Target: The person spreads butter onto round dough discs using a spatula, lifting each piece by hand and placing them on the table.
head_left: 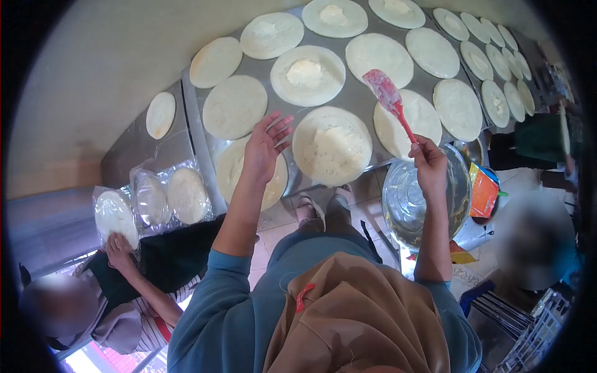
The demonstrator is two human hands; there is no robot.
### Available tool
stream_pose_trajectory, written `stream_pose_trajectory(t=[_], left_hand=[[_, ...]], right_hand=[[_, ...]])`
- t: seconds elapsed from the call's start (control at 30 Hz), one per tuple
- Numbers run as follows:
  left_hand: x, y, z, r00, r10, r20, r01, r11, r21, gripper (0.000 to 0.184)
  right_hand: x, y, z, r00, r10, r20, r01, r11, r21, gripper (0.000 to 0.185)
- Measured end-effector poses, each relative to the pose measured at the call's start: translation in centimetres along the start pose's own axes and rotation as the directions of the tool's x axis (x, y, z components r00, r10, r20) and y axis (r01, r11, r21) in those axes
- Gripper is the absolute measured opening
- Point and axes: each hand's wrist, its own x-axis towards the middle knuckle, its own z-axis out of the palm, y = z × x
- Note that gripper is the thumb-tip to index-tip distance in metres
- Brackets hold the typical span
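Observation:
My right hand [429, 163] grips the red handle of a spatula [387, 94], whose blade is smeared with pale cream and points up over the table. Below that hand stands a large metal bowl [407, 205] with cream smeared on its inner wall. My left hand [266, 149] hovers with fingers spread and nothing in them, above a flatbread round [233, 171]. Between my hands lies another flatbread round [305, 137] with a dollop of cream [342, 146] on it. Farther back, a round [280, 87] carries a cream mound [305, 73] in its middle.
Several more rounds cover the metal table [196, 118] and extend right. At left, a co-worker's hand [118, 245] touches a plastic-bagged round [114, 211]; other bagged rounds [188, 194] lie beside it. An orange packet [484, 194] sits right of the bowl. Another person stands at right.

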Motion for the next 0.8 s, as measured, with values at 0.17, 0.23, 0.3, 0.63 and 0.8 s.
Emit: stream_pose_trajectory(t=[0.17, 0.23, 0.3, 0.63, 0.8], left_hand=[[-3.7, -2.8, -3.2, 0.997, -0.067, -0.03, 0.065, 0.997, -0.041, 0.041], [-4.6, -5.5, -3.5, 0.972, -0.227, -0.057, 0.227, 0.974, 0.0, 0.043], [-5.1, -8.2, -3.0, 0.954, -0.292, -0.062, 0.293, 0.956, 0.0, 0.043], [-3.4, -10.1, 0.5, 0.947, -0.268, -0.177, 0.262, 0.963, -0.056, 0.065], [-1.0, -11.8, -1.5, 0.909, -0.389, -0.152, 0.362, 0.916, -0.175, 0.07]], right_hand=[[-2.9, -0.7, 2.4, 0.998, -0.063, -0.006, 0.059, 0.955, -0.292, 0.02], [-3.4, 0.3, 3.6, 0.934, -0.357, 0.005, 0.303, 0.788, -0.536, 0.022], [-4.2, 0.2, 4.8, 0.956, -0.292, 0.04, 0.26, 0.771, -0.582, 0.029], [-10.7, 1.9, 12.1, 0.962, -0.203, 0.181, 0.255, 0.44, -0.861, 0.04], [-10.1, 1.8, 9.5, 0.961, -0.141, 0.237, 0.255, 0.787, -0.562, 0.041]])
